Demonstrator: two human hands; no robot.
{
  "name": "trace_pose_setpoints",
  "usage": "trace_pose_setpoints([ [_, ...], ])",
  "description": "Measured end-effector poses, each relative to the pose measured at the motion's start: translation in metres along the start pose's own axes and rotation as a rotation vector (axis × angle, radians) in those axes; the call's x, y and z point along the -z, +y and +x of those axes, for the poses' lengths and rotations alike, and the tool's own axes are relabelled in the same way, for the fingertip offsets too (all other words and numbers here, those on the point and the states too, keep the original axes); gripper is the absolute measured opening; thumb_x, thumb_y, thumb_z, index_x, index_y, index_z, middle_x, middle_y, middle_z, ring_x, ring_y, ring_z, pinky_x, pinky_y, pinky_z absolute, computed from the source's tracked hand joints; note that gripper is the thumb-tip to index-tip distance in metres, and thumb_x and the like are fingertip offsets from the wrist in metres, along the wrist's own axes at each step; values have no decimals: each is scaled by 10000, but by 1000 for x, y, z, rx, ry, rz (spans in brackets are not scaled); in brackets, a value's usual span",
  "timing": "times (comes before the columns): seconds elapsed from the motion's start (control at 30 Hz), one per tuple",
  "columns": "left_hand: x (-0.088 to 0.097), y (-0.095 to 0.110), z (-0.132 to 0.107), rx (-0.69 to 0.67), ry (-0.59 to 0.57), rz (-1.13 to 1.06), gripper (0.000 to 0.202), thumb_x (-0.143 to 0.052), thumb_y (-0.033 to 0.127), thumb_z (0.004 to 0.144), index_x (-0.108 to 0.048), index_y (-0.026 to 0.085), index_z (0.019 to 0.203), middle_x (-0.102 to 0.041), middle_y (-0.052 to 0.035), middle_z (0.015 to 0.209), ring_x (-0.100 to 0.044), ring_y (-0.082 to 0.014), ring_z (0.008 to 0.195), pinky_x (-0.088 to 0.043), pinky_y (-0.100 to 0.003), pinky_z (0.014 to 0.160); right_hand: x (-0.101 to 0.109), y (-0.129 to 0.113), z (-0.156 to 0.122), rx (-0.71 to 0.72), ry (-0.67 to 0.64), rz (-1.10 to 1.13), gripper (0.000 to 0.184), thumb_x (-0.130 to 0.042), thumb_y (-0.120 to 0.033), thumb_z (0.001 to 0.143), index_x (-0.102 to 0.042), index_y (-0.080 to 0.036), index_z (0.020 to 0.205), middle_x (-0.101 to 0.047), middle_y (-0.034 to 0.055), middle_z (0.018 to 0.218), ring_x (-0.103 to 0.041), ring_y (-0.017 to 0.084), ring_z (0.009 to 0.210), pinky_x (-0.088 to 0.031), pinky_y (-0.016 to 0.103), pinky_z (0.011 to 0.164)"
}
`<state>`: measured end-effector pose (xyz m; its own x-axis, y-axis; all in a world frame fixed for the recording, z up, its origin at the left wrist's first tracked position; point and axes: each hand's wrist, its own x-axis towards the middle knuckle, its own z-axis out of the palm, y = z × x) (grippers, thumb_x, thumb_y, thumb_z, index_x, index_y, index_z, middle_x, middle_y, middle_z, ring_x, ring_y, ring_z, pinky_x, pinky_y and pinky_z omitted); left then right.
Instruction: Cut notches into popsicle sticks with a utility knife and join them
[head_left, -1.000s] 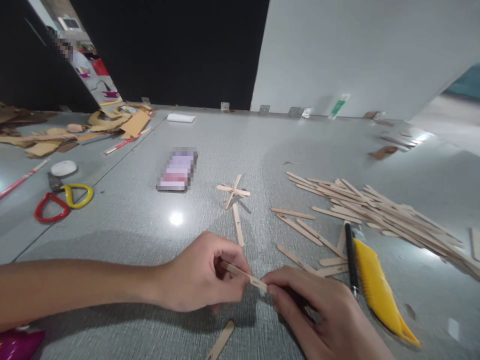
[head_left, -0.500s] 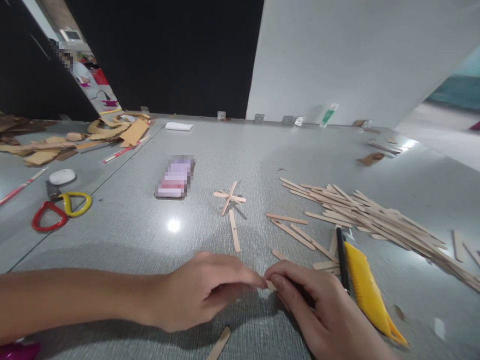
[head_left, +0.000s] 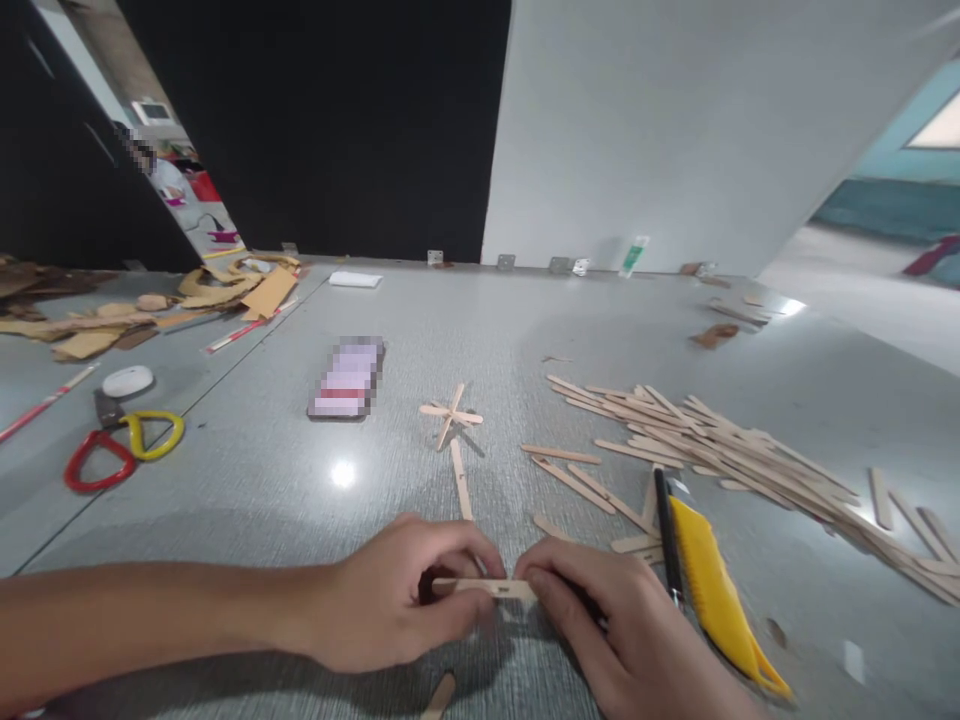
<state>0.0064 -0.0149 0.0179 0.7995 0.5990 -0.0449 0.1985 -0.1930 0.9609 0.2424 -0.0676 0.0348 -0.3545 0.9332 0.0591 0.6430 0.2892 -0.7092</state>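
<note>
A wooden craft stick (head_left: 504, 590) lies level between my two hands, with a small dark mark near its middle. My right hand (head_left: 607, 610) pinches its right end between thumb and fingers. Around its left part, the thumb and fingers of my left hand (head_left: 420, 590) are closed. Just beyond the hands, another craft stick (head_left: 460, 480) lies flat on the grey table (head_left: 247, 480). Farther on is a star-shaped piece of crossed craft sticks (head_left: 451, 413). The tip of one more stick (head_left: 440, 695) shows at the bottom edge.
A large pile of craft sticks (head_left: 705, 440) spreads on the right, with a yellow cutter knife (head_left: 712, 580) and a black pen (head_left: 666, 530) nearer. On the left are scissors (head_left: 135, 440), a phone (head_left: 347, 378) and cardboard scraps (head_left: 225, 290). Upright panels (head_left: 322, 130) stand behind.
The craft stick, mostly hidden before, now shows lengthwise between my hands. My left fingers have opened around it and closed on its left part. The view has tilted up slightly.
</note>
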Motion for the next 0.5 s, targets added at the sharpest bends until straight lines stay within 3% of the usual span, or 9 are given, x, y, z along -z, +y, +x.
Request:
trace_pose_setpoints([
  [0.13, 2, 4, 3, 138, -54, -118, 343, -576, 384, 1041, -737, 115, 903, -621, -4, 674, -361, -75, 540, -272, -210, 510, 0, 1, -1, 111, -5, -46, 330, -402, -221, 1118, -673, -249, 932, -696, -5, 801, -657, 171, 707, -511, 315, 686],
  [0.2, 2, 3, 4, 166, -40, -168, 312, -593, 349, 1021, -744, 108, 892, -629, -8, 670, -361, -75, 545, -274, -214, 515, 1, 1, -3, 172, 5, -78, 319, -394, -186, 1113, -668, -239, 960, -692, 3, 824, -655, 169, 710, -513, 310, 675],
  [0.37, 1, -2, 4, 171, -18, -187, 181, -695, 248, 912, -707, 117, 787, -542, 39, 592, -364, -71, 541, -255, -210, 499, -2, 0, -7, 271, 0, -125, 309, -386, -109, 1094, -645, -220, 966, -663, 2, 800, -631, 159, 666, -504, 288, 635],
  [0.5, 1, -1, 4, 117, -15, -180, 134, -652, 143, 859, -672, 123, 728, -484, 52, 600, -375, -70, 570, -275, -196, 515, -5, 0, -6, 295, -16, -133, 304, -382, -79, 1078, -636, -211, 974, -660, 8, 807, -625, 160, 659, -499, 283, 614],
])
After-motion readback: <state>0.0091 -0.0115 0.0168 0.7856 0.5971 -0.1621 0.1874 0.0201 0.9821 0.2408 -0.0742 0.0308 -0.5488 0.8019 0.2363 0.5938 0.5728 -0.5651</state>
